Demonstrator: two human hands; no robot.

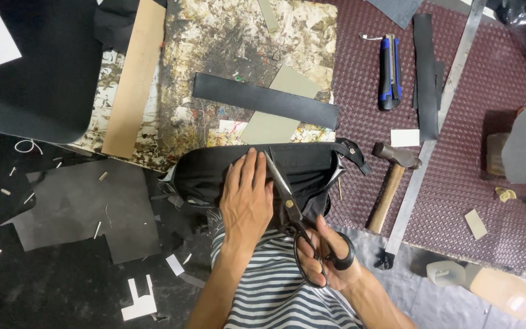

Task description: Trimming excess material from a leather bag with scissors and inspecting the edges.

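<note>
View from above of a person at a cluttered workbench, a striped shirt (275, 292) filling the bottom centre. The right hand (330, 256) sits lowest in the frame, its fingers curled through the black loops of a pair of scissors (290, 207) and closed around them; the steel blades point up and slightly left, their tips over a black bag (299, 170). Whether the blades are parted cannot be told. The left hand (246, 198) lies flat, palm down, just left of the blades, fingers straight and slightly spread, pressing on the bag. The bag lies across the near edge of the bench, directly in front of the person, with a strap (351, 152) curling off its right end. To the right of the bag, a hammer (391, 183) with a wooden handle rests on a dark red woven mat (476, 183), beside a long metal ruler (436, 128) running diagonally. Further back, a long black strip (266, 100) lies across grey card pieces (278, 116) on a paint-spattered board (226, 42). A tan wooden slat (132, 79) stands to the left of it, and a large black sheet (38, 73) covers the far left corner. At the far right a blue and black utility knife (389, 70) lies on the mat. Scraps of dark material (86, 207) litter the floor at lower left.
</note>
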